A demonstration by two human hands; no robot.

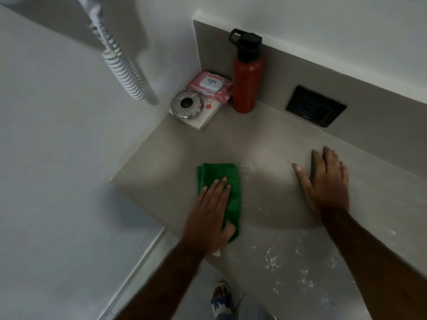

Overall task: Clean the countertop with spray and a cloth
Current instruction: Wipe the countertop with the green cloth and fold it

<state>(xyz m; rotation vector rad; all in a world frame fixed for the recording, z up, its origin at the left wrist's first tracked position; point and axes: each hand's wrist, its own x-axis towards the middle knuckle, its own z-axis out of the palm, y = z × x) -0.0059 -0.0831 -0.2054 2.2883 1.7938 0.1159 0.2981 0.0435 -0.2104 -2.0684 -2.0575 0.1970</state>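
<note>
Green microfibre cloth (221, 192) lay folded into a long pad on the grey stone countertop (265, 139), close to the counter's left end. Its long axis ran from the front edge toward the back wall, leaning slightly left at the far end, with the near end just at the counter's front edge. The left hand (211, 212) pressed flat on the cloth's left half, fingers straight and together pointing away from the person, thumb bearing on the cloth's near end; nothing was gripped. The right hand (325, 181) rested palm down on bare countertop well to the right of the cloth, fingers extended and lightly spread, thumb out to the left, holding nothing. White specks (249, 167) dotted the surface just beside the cloth's far right corner, and more white flecks (277, 259) lay scattered near the front edge on the right. In the back corner stood a red bottle with a black cap (246, 72), beside a pink wipes packet (211, 85) and a steel ashtray (186, 105) sitting on a book (206, 116). A black socket plate (315, 106) was set in the backsplash.
</note>
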